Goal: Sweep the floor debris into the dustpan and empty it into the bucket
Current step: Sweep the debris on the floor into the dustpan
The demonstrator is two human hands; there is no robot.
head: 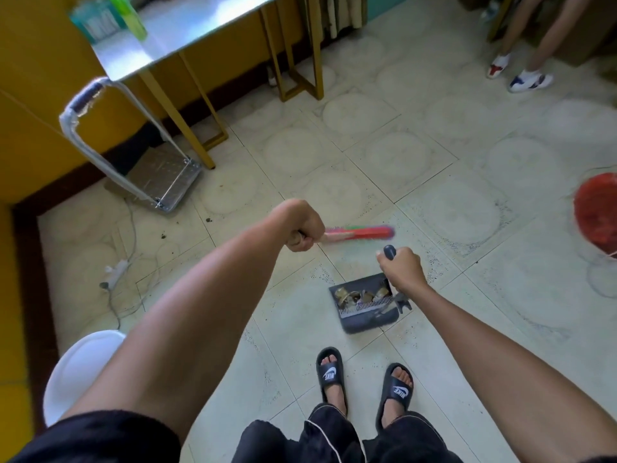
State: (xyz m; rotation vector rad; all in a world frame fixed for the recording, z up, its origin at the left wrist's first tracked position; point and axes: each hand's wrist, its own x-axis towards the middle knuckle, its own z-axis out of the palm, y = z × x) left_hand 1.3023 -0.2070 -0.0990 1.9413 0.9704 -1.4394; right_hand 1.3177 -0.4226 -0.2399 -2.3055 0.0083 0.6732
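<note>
Pale floor tiles (417, 168) fill most of the frame, speckled with fine grit, with a few dark crumbs at left centre near a trailing cable. At upper left a steel-topped table (187, 31) stands on gold legs against a yellow wall, and a folding hand trolley (140, 155) leans beside it, out of the swept area.

At the right edge sits the red bucket (597, 215), only partly in frame and well apart from the dustpan, so the load will probably have to be carried across.

Lower centre, the grey dustpan (364, 305) rests just ahead of the person's sandalled feet. Brownish debris (357, 294) lies in its tray behind a comb of teeth. The right hand (402, 270) is wrapped tight around the pan's upright dark handle, which likely keeps the pan steady without stooping.

At mid-frame, the left hand (298, 228) is fisted round the broom's shaft, fingers fully closed. The broom (359, 232), red and green, is blurred by motion and lies beyond the pan, seemingly placed to draw grit toward the pan.
</note>
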